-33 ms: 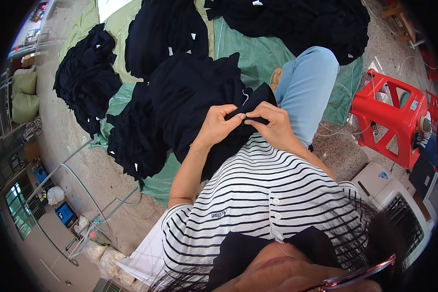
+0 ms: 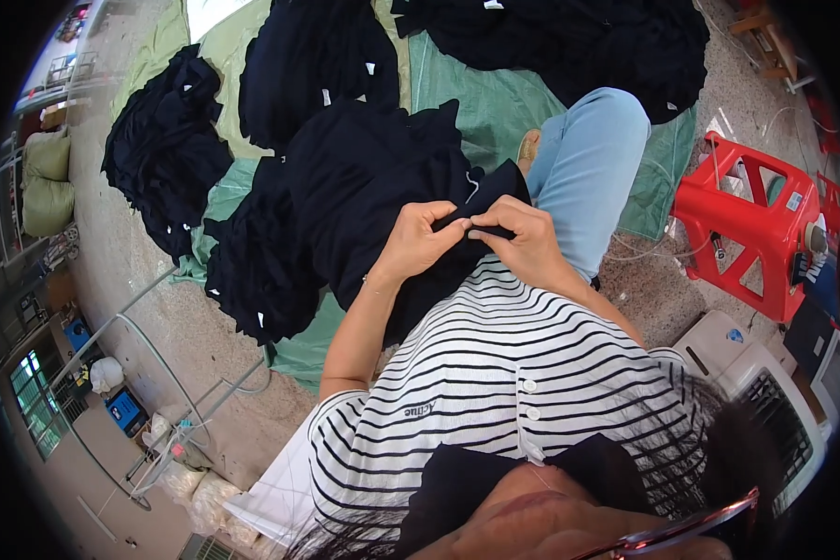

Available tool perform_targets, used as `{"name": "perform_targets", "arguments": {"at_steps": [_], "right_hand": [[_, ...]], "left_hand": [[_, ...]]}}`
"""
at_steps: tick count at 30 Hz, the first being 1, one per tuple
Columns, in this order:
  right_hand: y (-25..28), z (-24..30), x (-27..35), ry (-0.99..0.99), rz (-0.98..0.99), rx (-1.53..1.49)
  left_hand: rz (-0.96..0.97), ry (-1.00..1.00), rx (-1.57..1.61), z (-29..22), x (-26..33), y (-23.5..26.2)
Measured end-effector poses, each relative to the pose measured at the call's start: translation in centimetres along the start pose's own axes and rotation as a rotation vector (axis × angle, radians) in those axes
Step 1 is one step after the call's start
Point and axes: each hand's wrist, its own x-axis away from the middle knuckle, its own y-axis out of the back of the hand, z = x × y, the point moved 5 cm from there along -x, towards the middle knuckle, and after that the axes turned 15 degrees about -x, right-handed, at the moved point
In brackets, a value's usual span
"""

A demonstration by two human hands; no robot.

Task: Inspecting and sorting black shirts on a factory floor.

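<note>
A dark navy garment (image 2: 373, 177) is draped over my lap. My left hand (image 2: 418, 241) pinches its edge between thumb and fingers. Close beside it, my right hand (image 2: 521, 235) grips the same edge, with the thumbs nearly meeting. A folded strip of the cloth shows between and below my right fingers. Just above the hands, a short white cord or thread (image 2: 473, 185) lies on the fabric. Whether anything small is between the fingertips is hidden.
Piles of dark garments with small white tags lie left (image 2: 163, 149), ahead (image 2: 317, 56) and far right (image 2: 588, 47) on a green sheet (image 2: 481, 89). A red plastic stool (image 2: 751, 219) stands right, above a pale slatted appliance (image 2: 765, 411). Metal tubing (image 2: 149, 345) rises on the left.
</note>
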Motion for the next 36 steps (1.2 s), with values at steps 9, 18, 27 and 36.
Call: {"name": "perform_targets", "arguments": {"at_steps": [9, 18, 27, 36], "right_hand": [[-0.1, -0.6, 0.2, 0.026, 0.081, -0.014], [-0.3, -2.3, 0.4, -0.198, 0.101, -0.156], [-0.8, -5.5, 0.9, -0.700, 0.048, -0.996], [5.3, 6.0, -1.4, 0.132, 0.339, -0.050]], "left_hand": [[-0.173, -0.167, -0.053, -0.5, 1.3, -0.5], [-0.085, -0.135, -0.056, -0.8, 2.1, -0.5], [-0.230, 0.080, 0.237, -0.5, 1.7, -2.3], [-0.348, -0.407, -0.221, -5.5, 2.6, 1.4]]}}
